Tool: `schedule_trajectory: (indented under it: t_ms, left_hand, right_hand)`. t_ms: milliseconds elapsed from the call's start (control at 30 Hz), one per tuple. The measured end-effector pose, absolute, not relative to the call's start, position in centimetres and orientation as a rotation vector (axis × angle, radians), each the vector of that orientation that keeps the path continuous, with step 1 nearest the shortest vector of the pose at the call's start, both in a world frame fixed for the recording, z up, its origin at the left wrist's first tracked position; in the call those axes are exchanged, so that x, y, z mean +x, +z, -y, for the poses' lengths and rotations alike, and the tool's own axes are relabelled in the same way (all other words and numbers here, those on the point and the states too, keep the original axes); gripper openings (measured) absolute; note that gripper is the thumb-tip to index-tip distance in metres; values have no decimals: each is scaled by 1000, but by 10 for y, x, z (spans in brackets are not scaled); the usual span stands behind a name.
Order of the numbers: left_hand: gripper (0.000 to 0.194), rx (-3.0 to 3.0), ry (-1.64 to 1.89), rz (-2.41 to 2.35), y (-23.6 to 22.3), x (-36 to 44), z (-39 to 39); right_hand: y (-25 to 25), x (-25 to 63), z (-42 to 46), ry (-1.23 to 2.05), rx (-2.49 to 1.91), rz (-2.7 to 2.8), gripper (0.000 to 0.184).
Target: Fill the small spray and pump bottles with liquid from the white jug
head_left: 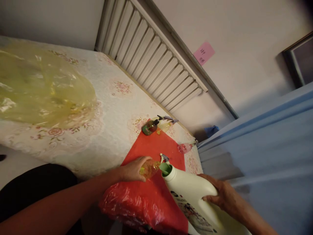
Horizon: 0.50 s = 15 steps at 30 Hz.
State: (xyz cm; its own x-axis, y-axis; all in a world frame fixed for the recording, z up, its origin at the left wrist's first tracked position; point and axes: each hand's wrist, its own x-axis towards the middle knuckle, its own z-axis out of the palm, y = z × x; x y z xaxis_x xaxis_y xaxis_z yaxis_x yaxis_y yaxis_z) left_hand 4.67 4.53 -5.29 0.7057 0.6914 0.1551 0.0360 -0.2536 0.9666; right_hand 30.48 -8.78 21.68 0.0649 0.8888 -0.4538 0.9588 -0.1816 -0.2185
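Observation:
My left hand is wrapped around a small clear bottle with yellow liquid in it. By its handle, my right hand grips a large cream-white jug tilted toward that bottle. The jug's green spout meets or nearly meets the bottle's neck; whether they touch I cannot tell. A spray trigger head lies just beyond the spout on the red sheet. Both hands are above this sheet, and a crumpled red plastic bag is below my left hand.
A dark pump bottle, a clear spray bottle and a pink bottle stand at the back. A big yellow plastic bag covers the left of the flowered tablecloth. Behind are a radiator and a blue curtain.

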Motion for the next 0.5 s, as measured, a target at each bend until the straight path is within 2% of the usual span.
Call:
schedule_trajectory:
  t_ms: [500]
  left_hand:
    - [90, 1759, 706, -572, -56, 48, -46]
  right_hand:
    - [217, 305, 88, -805, 2201, -1911, 63]
